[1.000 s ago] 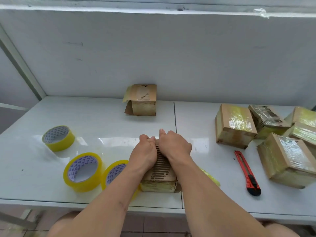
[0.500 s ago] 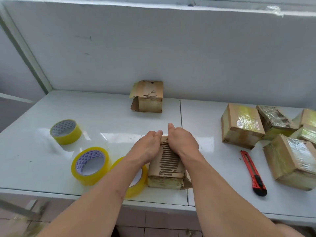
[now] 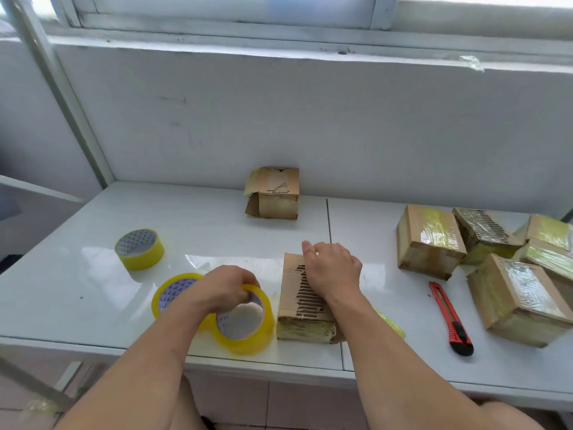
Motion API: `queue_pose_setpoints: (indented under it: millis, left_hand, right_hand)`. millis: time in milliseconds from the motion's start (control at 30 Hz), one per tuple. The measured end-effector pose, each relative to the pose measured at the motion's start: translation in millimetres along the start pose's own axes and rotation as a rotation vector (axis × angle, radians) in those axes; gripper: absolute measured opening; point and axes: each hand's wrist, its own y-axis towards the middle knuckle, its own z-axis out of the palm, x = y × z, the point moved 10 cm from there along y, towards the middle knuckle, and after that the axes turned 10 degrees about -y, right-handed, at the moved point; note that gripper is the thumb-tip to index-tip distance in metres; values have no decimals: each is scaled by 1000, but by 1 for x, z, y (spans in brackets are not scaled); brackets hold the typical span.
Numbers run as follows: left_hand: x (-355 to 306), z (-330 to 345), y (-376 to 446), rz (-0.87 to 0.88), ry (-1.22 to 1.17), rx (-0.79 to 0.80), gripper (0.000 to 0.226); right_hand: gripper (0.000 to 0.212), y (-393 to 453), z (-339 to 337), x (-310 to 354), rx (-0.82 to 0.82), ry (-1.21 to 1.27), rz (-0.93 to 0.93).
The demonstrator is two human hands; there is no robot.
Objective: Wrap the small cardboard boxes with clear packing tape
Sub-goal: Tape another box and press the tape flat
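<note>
A small worn cardboard box (image 3: 297,301) lies near the table's front edge, its top torn into dark stripes. My right hand (image 3: 333,270) rests on its top, fingers loosely bent over the far end. Just left of it stands a yellow roll of clear tape (image 3: 246,328), tilted up on its edge. My left hand (image 3: 223,288) grips the top of that roll, fingers curled over its rim. A second tape roll (image 3: 169,293) lies partly hidden behind my left hand.
A third tape roll (image 3: 139,249) sits further left. An open, unwrapped box (image 3: 274,193) stands by the back wall. Several taped boxes (image 3: 429,240) crowd the right side, with a red utility knife (image 3: 451,318) in front. The white table (image 3: 77,290) ends near my arms.
My left hand has left the box and taken hold of the nearest tape roll, tipping it up. My right hand stays on the box. The camera has tilted upward.
</note>
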Motion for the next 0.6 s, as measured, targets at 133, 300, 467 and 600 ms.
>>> queue_pose_setpoints:
  millis: [133,300,467,600]
  left_hand:
    - [1,-34,-14,2,-488,-64,19]
    - [-21,-65,-16,139,-886,-96,27]
    - [-48,-59,7,172,-1127,-126,23]
    - [-68,-43,19,150,-1212,-135,20]
  right_hand:
    - [46,-7,-11,4,-96,91,-48]
    - [36,-28,-38,17,-237,289,-134]
    - [54,-48,-39,23,-47,692,-96]
    - [53,-64,-42,22,85,959,-109]
